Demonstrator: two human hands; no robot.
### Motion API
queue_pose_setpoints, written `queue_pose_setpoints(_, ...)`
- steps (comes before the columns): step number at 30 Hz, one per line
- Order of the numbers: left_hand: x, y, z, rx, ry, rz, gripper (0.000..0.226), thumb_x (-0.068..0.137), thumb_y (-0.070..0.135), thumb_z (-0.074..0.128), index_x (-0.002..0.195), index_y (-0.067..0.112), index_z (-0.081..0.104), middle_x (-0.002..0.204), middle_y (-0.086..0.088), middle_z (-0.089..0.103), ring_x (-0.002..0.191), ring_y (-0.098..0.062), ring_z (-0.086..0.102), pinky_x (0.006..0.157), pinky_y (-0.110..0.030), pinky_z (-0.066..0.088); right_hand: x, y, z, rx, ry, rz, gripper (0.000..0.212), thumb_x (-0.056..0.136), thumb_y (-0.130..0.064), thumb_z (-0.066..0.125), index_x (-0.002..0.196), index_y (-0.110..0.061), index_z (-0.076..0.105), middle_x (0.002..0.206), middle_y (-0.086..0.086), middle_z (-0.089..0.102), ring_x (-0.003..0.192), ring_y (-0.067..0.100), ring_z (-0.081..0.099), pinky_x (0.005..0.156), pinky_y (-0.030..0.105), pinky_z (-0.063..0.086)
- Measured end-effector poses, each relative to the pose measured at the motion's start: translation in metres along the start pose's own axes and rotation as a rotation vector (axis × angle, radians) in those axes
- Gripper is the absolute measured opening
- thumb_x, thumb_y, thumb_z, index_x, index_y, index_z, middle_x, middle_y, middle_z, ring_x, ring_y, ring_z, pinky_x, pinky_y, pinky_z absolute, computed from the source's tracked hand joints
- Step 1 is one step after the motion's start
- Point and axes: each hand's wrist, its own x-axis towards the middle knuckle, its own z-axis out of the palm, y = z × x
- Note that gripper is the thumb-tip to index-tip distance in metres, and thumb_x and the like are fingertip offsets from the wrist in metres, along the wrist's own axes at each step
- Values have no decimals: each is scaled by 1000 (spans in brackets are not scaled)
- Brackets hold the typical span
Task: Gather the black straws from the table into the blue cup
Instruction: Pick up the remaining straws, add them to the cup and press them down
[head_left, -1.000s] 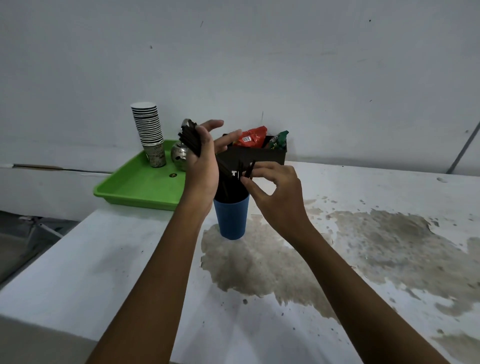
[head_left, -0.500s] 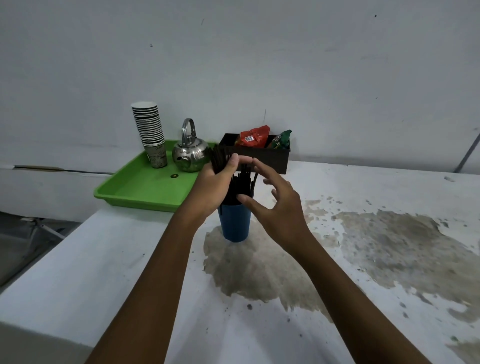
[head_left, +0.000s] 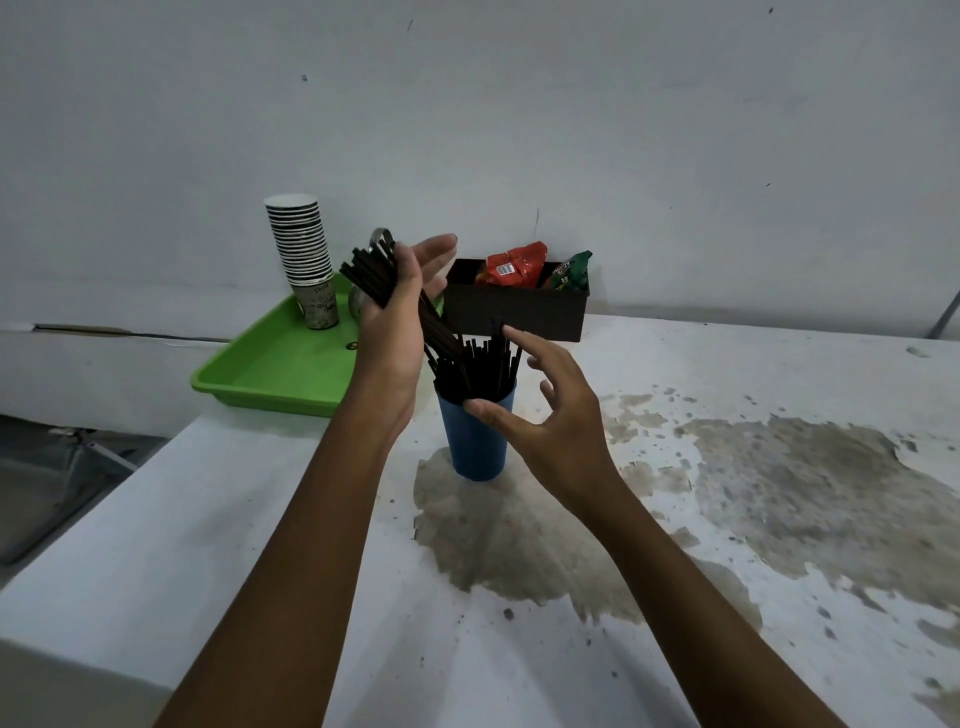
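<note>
Stained white table bears the blue cup, with straws standing inside. Left hand holds a slanted straw bundle above it; right hand hovers beside, fingers spread, holding nothing.

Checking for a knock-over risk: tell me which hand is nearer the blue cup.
Right. The right hand has its thumb at the blue cup rim; the left hand holds black straws up and left.
</note>
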Motion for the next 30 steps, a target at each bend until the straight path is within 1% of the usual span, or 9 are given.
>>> queue_pose_setpoints(3, -1, -3, 0, 25, -33, -15, 42, 108, 37, 28, 106, 24, 68, 122, 5, 71, 117, -7, 64, 106, -33, 46, 0, 1, 2, 29, -12, 27, 69, 76, -41, 76, 137, -37, 43, 131, -38, 39, 126, -2, 43, 101, 17, 39)
queue_pose_setpoints(7, -7, -13, -1, 140, -109, -34, 43, 108, 39, 28, 103, 30, 70, 117, 15, 70, 120, -4, 60, 111, -37, 42, -4, -2, 6, 116, -18, 86, 76, 79, -38, 75, 143, -41, 33, 139, -24, 45, 119, -9, 46, 95, 12, 38)
queue_pose_setpoints(10, -11, -21, -4, 239, -205, -60, 43, 107, 40, 30, 115, 31, 71, 127, 17, 64, 127, -2, 53, 107, -27, 38, -7, -2, 11, 167, -11, 117, 82, 81, -36, 73, 146, -41, 24, 131, -25, 49, 119, -13, 46, 101, 23, 40)
queue_pose_setpoints(12, -13, -24, -6, 265, -268, -90, 41, 107, 40, 32, 122, 31, 69, 122, 25, 60, 118, 7, 53, 97, -17, 41, -11, 1, 15, 193, -15, 135, 86, 80, -38, 73, 148, -42, 20, 133, -21, 50, 122, -10, 46, 102, 24, 41)
queue_pose_setpoints(15, -14, -27, -9, 291, -337, -114, 37, 106, 38, 36, 129, 32, 65, 113, 36, 55, 104, 20, 52, 87, -4, 44, -16, 8, 18, 227, -61, 179, 96, 75, -40, 77, 149, -43, 16, 134, -21, 49, 122, -10, 45, 97, 12, 41)
queue_pose_setpoints(21, -11, -30, -15, 322, -416, -110, 38, 102, 24, 52, 140, 28, 55, 117, 32, 58, 104, 26, 54, 84, 0, 42, -18, 18, 22, 256, -131, 219, 100, 75, -25, 80, 151, -33, 16, 119, -35, 43, 103, -27, 46, 79, -1, 41)
queue_pose_setpoints(25, -14, -27, -15, 306, -402, -117, 56, 96, 57, 34, 142, 30, 52, 141, 13, 56, 124, 8, 51, 99, -12, 38, -19, 17, 24, 217, -131, 210, 91, 76, -30, 79, 149, -29, 25, 139, -19, 47, 120, -7, 47, 88, 4, 43)
queue_pose_setpoints(28, -14, -25, -12, 233, -366, -207, 66, 103, 50, 10, 140, 19, 55, 136, 5, 62, 101, 12, 64, 76, -4, 46, -18, 15, 22, 204, -132, 199, 84, 77, -27, 78, 147, -26, 31, 136, -18, 50, 118, -10, 48, 87, 4, 43)
queue_pose_setpoints(30, -13, -27, -12, 257, -362, -216, 60, 107, 40, 12, 140, 15, 55, 128, 4, 66, 93, 14, 66, 70, -2, 46, -18, 15, 20, 206, -129, 199, 81, 77, -26, 78, 146, -27, 34, 133, -18, 53, 117, -10, 49, 86, 6, 45)
